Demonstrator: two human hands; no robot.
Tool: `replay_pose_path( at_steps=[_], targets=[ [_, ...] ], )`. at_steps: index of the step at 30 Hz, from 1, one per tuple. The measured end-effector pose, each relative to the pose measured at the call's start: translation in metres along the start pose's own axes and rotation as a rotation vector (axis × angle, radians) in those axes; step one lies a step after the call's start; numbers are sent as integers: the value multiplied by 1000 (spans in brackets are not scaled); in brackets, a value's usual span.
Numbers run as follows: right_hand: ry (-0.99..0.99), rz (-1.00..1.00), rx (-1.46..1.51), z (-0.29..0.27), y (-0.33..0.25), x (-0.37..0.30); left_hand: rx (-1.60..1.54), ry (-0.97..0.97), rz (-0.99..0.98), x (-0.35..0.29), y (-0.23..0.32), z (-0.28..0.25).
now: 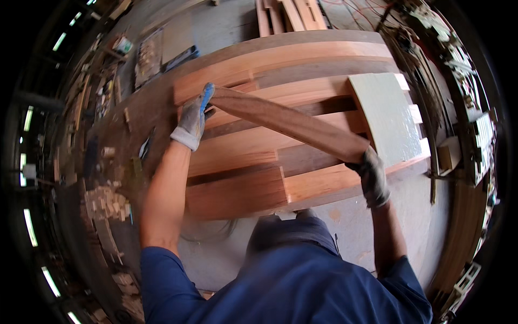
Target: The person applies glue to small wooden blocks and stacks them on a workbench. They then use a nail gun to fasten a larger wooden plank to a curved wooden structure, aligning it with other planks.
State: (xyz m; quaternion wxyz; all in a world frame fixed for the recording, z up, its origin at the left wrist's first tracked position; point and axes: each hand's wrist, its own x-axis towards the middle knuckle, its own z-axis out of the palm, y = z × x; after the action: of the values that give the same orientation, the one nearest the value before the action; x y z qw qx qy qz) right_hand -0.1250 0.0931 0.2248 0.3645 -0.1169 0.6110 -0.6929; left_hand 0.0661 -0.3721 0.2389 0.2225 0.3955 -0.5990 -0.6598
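A long brown wooden board (286,117) is held up across the workbench, slanting from the upper left down to the right. My left hand (195,114), in a grey and blue work glove, grips its far left end. Around the near right end closes my gloved right hand (372,177); some of its fingers are hidden under the wood. Beneath the raised board, several reddish planks (232,154) lie side by side on the bench with gaps between them. A pale grey-green flat panel (386,116) rests across their right ends.
The brown workbench (124,162) carries small tools and wood scraps on its left. A stack of small wood blocks (108,205) sits at the lower left. More planks (291,16) stand beyond the far edge. Long timber (458,243) and clutter line the right side.
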Motion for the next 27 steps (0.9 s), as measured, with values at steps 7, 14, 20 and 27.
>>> replay_pose_path(
  at_steps=[7, 14, 20, 27],
  targets=[
    [-135, 378, -169, 101, 1, 84, 4, 112, 138, -77, -24, -119],
    [-401, 199, -832, 186, 10, 107, 300, 472, 187, -64, -85, -175],
    [-492, 431, -983, 207, 32, 140, 557, 377, -108, -41, -114, -192],
    [-531, 547, -1092, 184, 81, 157, 679, 402, -92, -53, -134, -170]
  ],
)
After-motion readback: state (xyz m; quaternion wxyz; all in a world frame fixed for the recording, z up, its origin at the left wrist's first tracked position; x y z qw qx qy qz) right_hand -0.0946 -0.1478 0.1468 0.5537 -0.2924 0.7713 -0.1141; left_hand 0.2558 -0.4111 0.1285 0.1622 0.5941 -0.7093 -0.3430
